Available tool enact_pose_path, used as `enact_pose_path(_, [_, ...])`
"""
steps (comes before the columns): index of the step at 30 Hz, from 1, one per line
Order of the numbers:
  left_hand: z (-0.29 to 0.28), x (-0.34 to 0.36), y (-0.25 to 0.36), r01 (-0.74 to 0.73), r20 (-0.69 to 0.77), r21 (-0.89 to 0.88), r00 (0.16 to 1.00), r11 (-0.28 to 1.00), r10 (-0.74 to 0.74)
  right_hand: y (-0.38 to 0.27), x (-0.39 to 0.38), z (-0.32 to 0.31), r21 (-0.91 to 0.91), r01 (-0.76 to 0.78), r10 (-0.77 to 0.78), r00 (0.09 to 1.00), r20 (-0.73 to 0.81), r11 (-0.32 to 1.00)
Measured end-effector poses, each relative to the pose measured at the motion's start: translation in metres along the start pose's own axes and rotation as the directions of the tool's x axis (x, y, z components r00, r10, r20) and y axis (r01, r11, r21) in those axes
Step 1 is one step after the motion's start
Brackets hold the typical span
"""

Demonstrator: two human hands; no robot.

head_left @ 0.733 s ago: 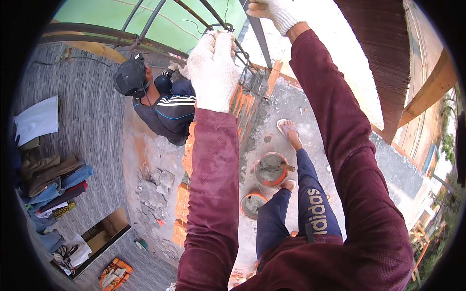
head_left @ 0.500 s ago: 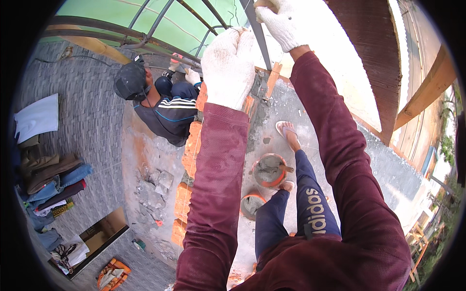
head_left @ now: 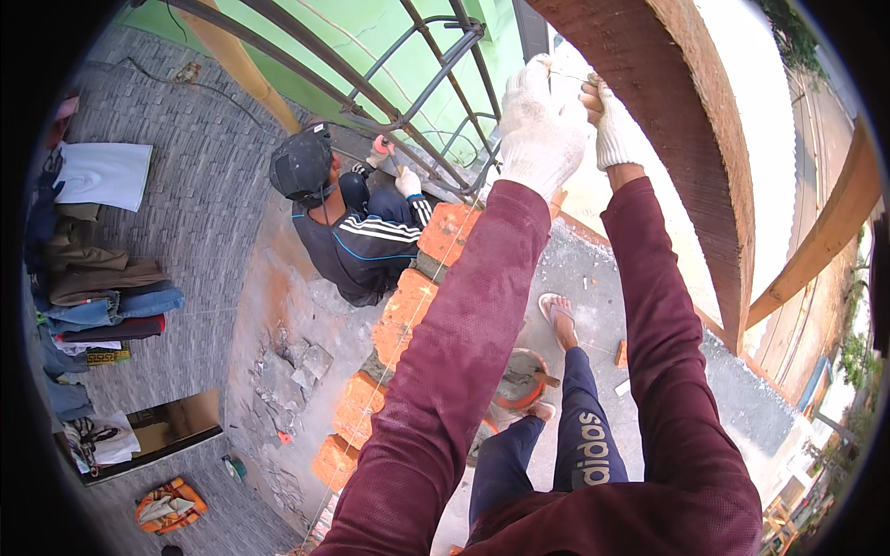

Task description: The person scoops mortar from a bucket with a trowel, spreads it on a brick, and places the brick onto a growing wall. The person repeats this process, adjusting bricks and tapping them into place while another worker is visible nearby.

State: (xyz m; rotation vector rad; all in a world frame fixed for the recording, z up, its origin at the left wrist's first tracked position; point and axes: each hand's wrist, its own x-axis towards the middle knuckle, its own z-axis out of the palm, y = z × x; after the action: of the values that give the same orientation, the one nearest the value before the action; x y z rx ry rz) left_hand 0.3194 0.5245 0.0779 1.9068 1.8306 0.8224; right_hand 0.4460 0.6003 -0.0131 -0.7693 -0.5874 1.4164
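Note:
Both my hands are raised at the top of the view, close together beside a dark steel post [head_left: 531, 32]. My left hand [head_left: 542, 134], in a white knit glove, has its fingers drawn together at the top. My right hand [head_left: 612, 125], gloved too with bare fingertips showing, is pinched closed. A thin strand [head_left: 571, 78] spans between the two sets of fingers; whether it is wire or string I cannot tell. Below my left forearm runs a row of orange bricks [head_left: 405, 315] with grey mortar between them, and a taut string passes along it.
A co-worker [head_left: 357, 246] crouches left of the bricks, gloved, beside a rebar cage [head_left: 400, 120]. A large wooden beam [head_left: 691, 120] rises close by my right hand. Near my feet stands a mortar bucket [head_left: 521, 402]. Rubble [head_left: 301, 361] lies left; clothes [head_left: 111, 278] hang along the tiled wall.
My view has shifted, so the cage and beam show more. My right hand has come down beside my left, and a thin strand now shows between them.

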Motion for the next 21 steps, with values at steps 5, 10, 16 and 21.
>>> enact_pose_path(5, [0.035, 0.073, -0.074, -0.04, -0.044, -0.644, 0.999, 0.764, 0.015, -0.002, 0.043, 0.035, -0.086, 0.046, -0.054, 0.995, -0.084, 0.995])
enact_pose_path(10, [0.045, 0.087, -0.094, -0.101, -0.071, -0.349, 0.994, 0.932, 0.081, -0.008, 0.072, 0.07, -0.194, 0.065, -0.062, 0.998, 0.022, 0.979])
enact_pose_path(16, [0.006, 0.049, -0.024, 0.053, -0.015, -0.721, 0.996, 0.69, -0.092, -0.031, 0.097, 0.065, -0.326, 0.074, -0.042, 0.994, 0.102, 0.942])
enact_pose_path(21, [0.003, 0.052, -0.033, -0.058, -0.224, -0.386, 0.974, 0.921, -0.033, -0.029, 0.096, 0.085, -0.319, 0.077, -0.046, 0.994, 0.104, 0.945])
